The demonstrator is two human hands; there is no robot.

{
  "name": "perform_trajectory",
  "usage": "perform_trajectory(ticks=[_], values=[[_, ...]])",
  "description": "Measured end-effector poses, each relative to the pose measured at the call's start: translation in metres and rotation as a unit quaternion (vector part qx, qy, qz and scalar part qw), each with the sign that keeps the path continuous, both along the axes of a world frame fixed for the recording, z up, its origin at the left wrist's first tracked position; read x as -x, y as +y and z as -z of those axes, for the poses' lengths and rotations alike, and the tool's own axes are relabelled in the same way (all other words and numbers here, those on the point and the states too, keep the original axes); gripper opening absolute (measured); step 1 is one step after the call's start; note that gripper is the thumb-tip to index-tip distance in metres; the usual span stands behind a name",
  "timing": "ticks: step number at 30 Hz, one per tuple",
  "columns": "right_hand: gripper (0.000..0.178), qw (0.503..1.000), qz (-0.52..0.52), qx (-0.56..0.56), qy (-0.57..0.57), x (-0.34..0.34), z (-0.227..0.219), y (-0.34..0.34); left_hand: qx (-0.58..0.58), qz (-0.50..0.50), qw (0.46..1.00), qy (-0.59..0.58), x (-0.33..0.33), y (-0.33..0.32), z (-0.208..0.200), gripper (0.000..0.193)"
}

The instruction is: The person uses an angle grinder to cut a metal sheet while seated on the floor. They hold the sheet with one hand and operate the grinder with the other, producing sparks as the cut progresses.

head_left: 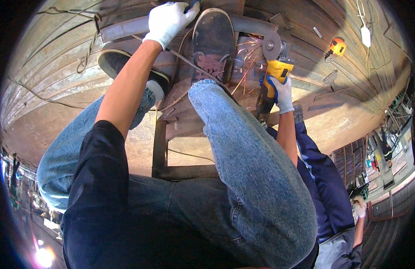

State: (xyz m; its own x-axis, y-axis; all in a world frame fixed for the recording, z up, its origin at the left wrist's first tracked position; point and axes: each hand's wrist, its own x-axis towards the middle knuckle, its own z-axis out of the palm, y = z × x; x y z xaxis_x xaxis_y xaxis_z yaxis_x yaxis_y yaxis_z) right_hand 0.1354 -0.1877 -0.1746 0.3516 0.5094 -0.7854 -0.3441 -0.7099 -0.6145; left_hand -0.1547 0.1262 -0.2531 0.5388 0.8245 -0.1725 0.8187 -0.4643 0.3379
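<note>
My right hand, in a white glove with blue fingertips, is closed around the body of a yellow and black angle grinder. The grinder's round disc stands by the right end of a long grey steel bar. Orange sparks fly down and to the left from there. My left hand, gloved too, is curled over the same bar left of my dark shoe; its fingers are partly hidden. The shoe covers the bar's middle.
An orange tape measure and a white chalk-like stick lie to the right. A dark cable crosses by my shoe. Under me is a metal frame. Another person's navy trouser leg and gloved hand are close on the right.
</note>
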Motion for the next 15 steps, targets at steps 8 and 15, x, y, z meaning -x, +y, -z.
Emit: perform_trajectory(ticks=[8, 15], values=[[0.036, 1.000, 0.014, 0.007, -0.009, 0.0011, -0.0017, 0.0007, -0.007, 0.018, 1.000, -0.010, 0.0020, -0.0004, 0.0029, 0.046], [0.033, 1.000, 0.015, 0.001, 0.007, 0.0012, -0.0044, 0.0018, -0.022, 0.014, 0.999, -0.020, 0.0023, -0.0004, 0.0053, 0.042]])
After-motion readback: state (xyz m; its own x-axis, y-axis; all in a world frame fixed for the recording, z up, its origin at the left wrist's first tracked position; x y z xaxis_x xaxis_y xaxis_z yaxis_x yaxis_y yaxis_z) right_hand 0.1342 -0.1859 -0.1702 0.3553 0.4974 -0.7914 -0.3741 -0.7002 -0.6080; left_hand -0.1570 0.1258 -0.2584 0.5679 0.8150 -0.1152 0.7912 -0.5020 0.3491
